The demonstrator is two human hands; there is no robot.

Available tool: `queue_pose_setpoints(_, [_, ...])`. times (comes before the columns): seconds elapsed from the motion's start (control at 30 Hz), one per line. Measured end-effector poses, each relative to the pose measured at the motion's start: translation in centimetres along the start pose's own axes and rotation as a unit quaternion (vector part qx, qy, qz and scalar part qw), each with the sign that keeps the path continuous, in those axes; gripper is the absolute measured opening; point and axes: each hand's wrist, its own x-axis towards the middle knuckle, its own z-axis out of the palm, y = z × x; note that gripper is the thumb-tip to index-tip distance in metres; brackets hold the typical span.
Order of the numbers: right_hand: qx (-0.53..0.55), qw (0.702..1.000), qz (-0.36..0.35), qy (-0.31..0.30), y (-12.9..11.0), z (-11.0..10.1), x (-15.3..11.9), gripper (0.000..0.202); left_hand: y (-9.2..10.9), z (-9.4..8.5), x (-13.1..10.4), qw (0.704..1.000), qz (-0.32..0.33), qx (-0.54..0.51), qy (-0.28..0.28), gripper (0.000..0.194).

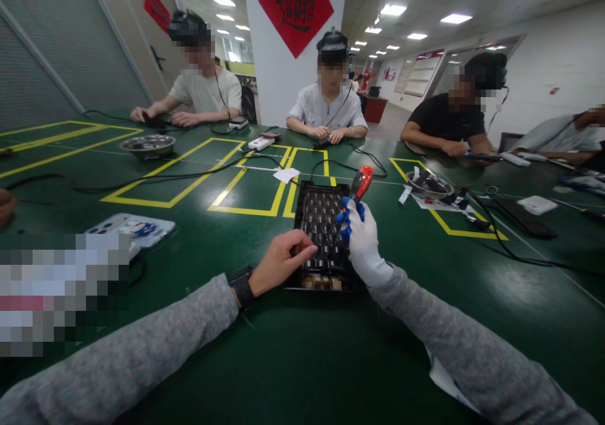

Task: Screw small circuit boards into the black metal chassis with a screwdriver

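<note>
A black rectangular casing (323, 209) lies on the table before me, with rows of shiny dark rounded parts inside and yellowish parts at its near end. My right hand (362, 239), in a white glove with blue fingertips, grips a screwdriver (363, 182) above the casing's right side. Its red and black handle points up and leans right; the tip is hard to make out. Bare, with a dark band on the wrist, my left hand (283, 258) rests at the casing's left edge. Its fingers are curled together, and what they hold, if anything, is hidden.
The green table (227, 248) carries yellow tape outlines and black cables. A metal bowl (148, 146) stands at the far left; another bowl (430, 185) with dark parts sits to the right. A clear plastic pack (155, 228) lies at left. Several people sit around the table.
</note>
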Motion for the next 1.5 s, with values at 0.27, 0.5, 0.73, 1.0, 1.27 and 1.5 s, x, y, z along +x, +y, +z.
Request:
queue_pose_setpoints(0.27, [0.102,0.994,0.026,0.036,0.1,0.0,0.5,0.045,-0.3,0.3,0.3,0.998,-0.025,-0.035,0.035,0.015])
queue_pose_setpoints(0.5, [0.133,0.990,0.032,0.029,-0.1,-0.1,0.2,0.046,-0.5,0.2,0.3,0.999,-0.024,-0.018,0.035,0.024])
queue_pose_setpoints(0.73, [0.155,0.987,0.034,0.002,-0.5,0.0,-0.2,0.047,-0.9,0.1,0.3,0.999,-0.033,-0.017,0.013,0.020])
queue_pose_setpoints(1.0, [0.143,0.990,0.003,0.013,-0.9,-0.1,-0.4,0.048,-0.7,0.1,0.3,0.999,-0.030,-0.015,0.029,0.020])
queue_pose_setpoints(1.27, [0.078,0.994,-0.056,-0.047,-1.7,0.0,-1.6,0.042,-0.7,0.2,0.4,0.999,-0.019,-0.015,0.032,0.016])
queue_pose_setpoints(1.5, [0.015,0.993,-0.108,-0.050,-2.4,0.1,-2.8,0.040,-0.6,0.2,0.4,0.999,-0.023,-0.006,0.029,0.015])
